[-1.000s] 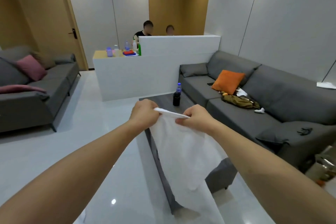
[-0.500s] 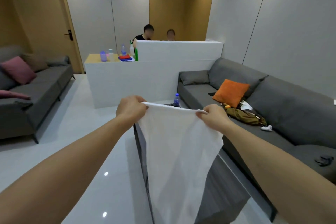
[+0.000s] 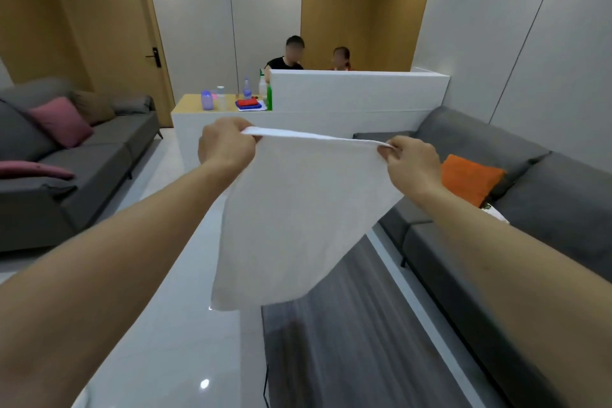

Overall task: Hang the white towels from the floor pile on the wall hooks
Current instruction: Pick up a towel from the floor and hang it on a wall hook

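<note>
A white towel [image 3: 298, 219] is held spread at chest height over the floor, its top edge stretched nearly level from side to side and the cloth hanging below both grips. One top corner is pinched by the left hand [image 3: 225, 146], the other by the right hand [image 3: 410, 162], equally near. No wall hooks are seen.
</note>
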`<state>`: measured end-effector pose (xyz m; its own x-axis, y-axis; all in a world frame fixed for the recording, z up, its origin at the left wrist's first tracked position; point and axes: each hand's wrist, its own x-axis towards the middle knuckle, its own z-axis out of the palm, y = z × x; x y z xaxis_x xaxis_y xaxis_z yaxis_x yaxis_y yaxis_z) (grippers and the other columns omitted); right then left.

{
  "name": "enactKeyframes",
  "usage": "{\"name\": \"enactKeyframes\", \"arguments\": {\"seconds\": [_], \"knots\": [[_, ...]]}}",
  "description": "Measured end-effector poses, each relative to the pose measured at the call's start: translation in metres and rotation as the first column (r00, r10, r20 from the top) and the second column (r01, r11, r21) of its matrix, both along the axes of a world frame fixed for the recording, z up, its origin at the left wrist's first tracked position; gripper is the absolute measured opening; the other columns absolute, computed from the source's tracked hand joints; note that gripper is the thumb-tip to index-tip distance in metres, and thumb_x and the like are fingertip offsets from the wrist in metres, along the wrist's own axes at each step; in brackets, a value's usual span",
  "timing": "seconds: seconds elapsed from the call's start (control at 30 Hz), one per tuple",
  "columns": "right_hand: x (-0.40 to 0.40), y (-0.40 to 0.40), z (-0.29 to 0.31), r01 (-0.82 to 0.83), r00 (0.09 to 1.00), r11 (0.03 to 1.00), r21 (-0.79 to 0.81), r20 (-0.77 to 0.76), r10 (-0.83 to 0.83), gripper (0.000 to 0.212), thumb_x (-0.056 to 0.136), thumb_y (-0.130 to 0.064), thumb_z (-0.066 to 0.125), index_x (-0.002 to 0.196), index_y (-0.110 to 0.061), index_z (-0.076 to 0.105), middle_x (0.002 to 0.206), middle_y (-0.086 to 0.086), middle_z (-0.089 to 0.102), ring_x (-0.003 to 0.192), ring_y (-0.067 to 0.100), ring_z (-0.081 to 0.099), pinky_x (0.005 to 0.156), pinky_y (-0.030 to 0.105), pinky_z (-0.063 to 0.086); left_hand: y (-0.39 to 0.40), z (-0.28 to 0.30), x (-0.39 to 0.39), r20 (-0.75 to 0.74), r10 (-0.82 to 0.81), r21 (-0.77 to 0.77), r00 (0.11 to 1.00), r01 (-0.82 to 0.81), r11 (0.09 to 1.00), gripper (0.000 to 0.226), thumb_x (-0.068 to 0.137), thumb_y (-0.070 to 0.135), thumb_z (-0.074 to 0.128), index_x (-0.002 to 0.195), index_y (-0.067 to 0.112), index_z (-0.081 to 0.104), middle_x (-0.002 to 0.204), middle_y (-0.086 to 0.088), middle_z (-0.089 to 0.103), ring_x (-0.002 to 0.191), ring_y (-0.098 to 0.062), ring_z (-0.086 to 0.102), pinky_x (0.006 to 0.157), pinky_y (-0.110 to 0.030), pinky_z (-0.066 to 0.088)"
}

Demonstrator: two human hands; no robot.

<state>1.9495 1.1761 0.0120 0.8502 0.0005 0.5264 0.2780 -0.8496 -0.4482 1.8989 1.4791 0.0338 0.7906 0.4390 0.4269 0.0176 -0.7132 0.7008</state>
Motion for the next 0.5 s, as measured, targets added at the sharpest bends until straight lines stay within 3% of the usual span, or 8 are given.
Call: {"name": "enactKeyframes", "arguments": {"seconds": [0.13, 0.23, 0.33, 0.43, 0.5], "knots": [[0.052, -0.009, -0.033, -0.083, 0.997, 0.997, 0.002, -0.001, 0.083, 0.031, 0.097, -0.04, 0.055, 0.089, -0.014, 0.07, 0.087, 0.006, 0.07, 0.083, 0.029, 0.06, 0.065, 0.035, 0.04, -0.003, -0.031, 0.026, -0.082, 0.047, -0.052, 0.996, -0.051, 0.997, 0.012, 0.089, 0.029, 0.07, 0.097, 0.024, 0.076, 0.09, -0.002, 0.07, 0.086, -0.023, 0.062, 0.08, -0.038, 0.057], [0.087, -0.013, -0.048, -0.147, 0.988, 0.989, -0.026, -0.05, 0.146, 0.039, 0.096, -0.044, 0.055, 0.085, -0.01, 0.069, 0.083, 0.007, 0.068, 0.078, 0.027, 0.059, 0.063, 0.035, 0.039, -0.01, -0.055, 0.04, -0.143, 0.118, -0.112, 0.983, -0.135, 0.985, 0.004, 0.085, 0.027, 0.073, 0.084, 0.025, 0.077, 0.087, -0.004, 0.07, 0.084, -0.024, 0.063, 0.073, -0.033, 0.055], [0.118, -0.018, -0.049, -0.205, 0.975, 0.979, -0.014, -0.085, 0.203, 0.039, 0.096, -0.045, 0.055, 0.074, -0.012, 0.063, 0.072, 0.004, 0.062, 0.075, 0.026, 0.057, 0.06, 0.035, 0.036, -0.02, -0.063, 0.059, -0.184, 0.155, -0.176, 0.971, -0.188, 0.966, 0.01, 0.082, 0.02, 0.074, 0.073, 0.025, 0.076, 0.081, -0.006, 0.069, 0.08, -0.026, 0.066, 0.073, -0.04, 0.061], [0.145, -0.027, -0.042, -0.235, 0.968, 0.972, -0.001, -0.093, 0.233, 0.042, 0.096, -0.045, 0.054, 0.062, -0.022, 0.048, 0.061, -0.005, 0.049, 0.071, 0.023, 0.052, 0.06, 0.032, 0.028, -0.031, -0.062, 0.08, -0.19, 0.159, -0.188, 0.969, -0.195, 0.963, 0.01, 0.083, 0.015, 0.074, 0.076, 0.021, 0.076, 0.082, -0.006, 0.068, 0.081, -0.026, 0.066, 0.074, -0.044, 0.061], [0.161, -0.033, -0.038, -0.241, 0.966, 0.971, -0.003, -0.092, 0.24, 0.038, 0.096, -0.045, 0.054, 0.064, -0.024, 0.049, 0.062, -0.008, 0.047, 0.072, 0.021, 0.05, 0.062, 0.03, 0.028, -0.04, -0.059, 0.091, -0.176, 0.16, -0.174, 0.971, -0.19, 0.966, 0.007, 0.084, 0.018, 0.073, 0.079, 0.019, 0.077, 0.082, -0.007, 0.069, 0.081, -0.025, 0.067, 0.075, -0.044, 0.061]]}}
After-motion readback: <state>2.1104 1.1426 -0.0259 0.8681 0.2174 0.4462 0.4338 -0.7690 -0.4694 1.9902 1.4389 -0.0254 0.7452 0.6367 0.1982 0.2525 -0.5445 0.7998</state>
